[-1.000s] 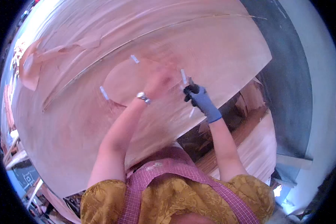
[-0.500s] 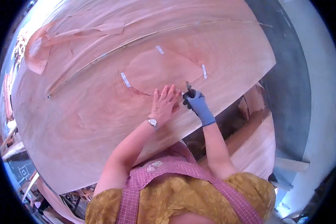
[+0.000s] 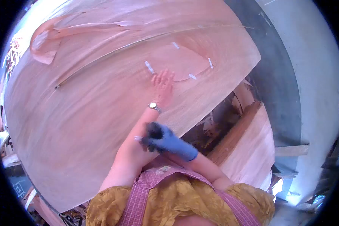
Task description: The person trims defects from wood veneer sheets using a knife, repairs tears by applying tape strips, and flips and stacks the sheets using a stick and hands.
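Note:
My left hand [image 3: 163, 87] lies flat with its fingers stretched out on the lower left edge of an oval veneer patch [image 3: 180, 60]. White tape strips [image 3: 192, 76] mark the patch's edge at several spots on the large veneer sheet [image 3: 86, 143]. My right hand [image 3: 163, 140], in a blue and black glove, is over my left forearm. Its fingers are closed round a dark tool [image 3: 153, 130], blurred by motion. A small white strip [image 3: 138, 138] shows at the glove's fingertips.
A long thin strip [image 3: 146, 39] curves across the sheet beyond the patch. Curled veneer scrap [image 3: 45, 47] lies at the upper left. At the right, past the sheet's edge, are a gap with scraps and another pale sheet [image 3: 252, 147].
My gloved right hand has moved from the patch toward my body, over my left forearm. A fourth tape strip now shows at the patch's lower edge. My left hand has shifted along the patch's edge.

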### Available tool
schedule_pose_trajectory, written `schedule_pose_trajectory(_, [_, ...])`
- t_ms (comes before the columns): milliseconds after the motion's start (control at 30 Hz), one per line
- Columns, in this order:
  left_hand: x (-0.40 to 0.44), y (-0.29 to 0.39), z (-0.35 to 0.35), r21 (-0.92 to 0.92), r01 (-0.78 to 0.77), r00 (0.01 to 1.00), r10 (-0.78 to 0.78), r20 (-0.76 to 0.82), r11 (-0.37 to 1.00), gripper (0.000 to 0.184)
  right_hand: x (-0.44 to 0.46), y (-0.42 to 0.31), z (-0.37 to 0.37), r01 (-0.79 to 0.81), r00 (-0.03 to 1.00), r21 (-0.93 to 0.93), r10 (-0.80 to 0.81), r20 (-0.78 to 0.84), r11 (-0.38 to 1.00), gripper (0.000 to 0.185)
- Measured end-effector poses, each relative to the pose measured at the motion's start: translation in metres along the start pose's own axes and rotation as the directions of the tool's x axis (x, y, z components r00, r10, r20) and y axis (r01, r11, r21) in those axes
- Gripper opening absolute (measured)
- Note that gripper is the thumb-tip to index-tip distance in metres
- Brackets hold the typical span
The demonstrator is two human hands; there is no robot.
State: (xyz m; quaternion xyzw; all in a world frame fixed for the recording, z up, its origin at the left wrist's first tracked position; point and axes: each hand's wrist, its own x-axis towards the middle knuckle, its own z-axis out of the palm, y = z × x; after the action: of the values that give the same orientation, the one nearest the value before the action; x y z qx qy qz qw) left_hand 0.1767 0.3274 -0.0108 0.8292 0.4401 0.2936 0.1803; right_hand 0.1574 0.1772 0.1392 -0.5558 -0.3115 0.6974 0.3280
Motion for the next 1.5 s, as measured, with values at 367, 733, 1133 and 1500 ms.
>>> schedule_pose_trajectory(367, [-0.371, -0.193, -0.304, 0.417, 0.565, 0.825, -0.472, -0.311, 0.712, 0.063, -0.026, 0.161, 0.146, 0.254, 0.940, -0.479, -0.330, -0.080, 0.840, 0.037])
schedule_pose_trajectory(733, [-0.517, -0.259, -0.427, 0.492, 0.600, 0.763, -0.636, -0.116, 0.630, 0.071, -0.028, 0.253, 0.350, 0.169, 0.979, -0.506, -0.082, 0.189, 0.846, 0.028])
schedule_pose_trajectory(1133, [-0.643, -0.505, -0.651, 0.564, 0.493, 0.838, -0.536, -0.103, 0.662, 0.078, 0.032, 0.289, 0.572, -0.069, 0.804, -0.961, -0.555, -0.213, 0.268, 0.028])
schedule_pose_trajectory(1500, [-0.692, -0.548, -0.692, 0.482, 0.334, 0.931, -0.363, -0.034, 0.810, 0.076, 0.030, 0.368, 0.777, 0.238, 0.740, -0.959, -0.611, 0.280, -0.152, 0.054])
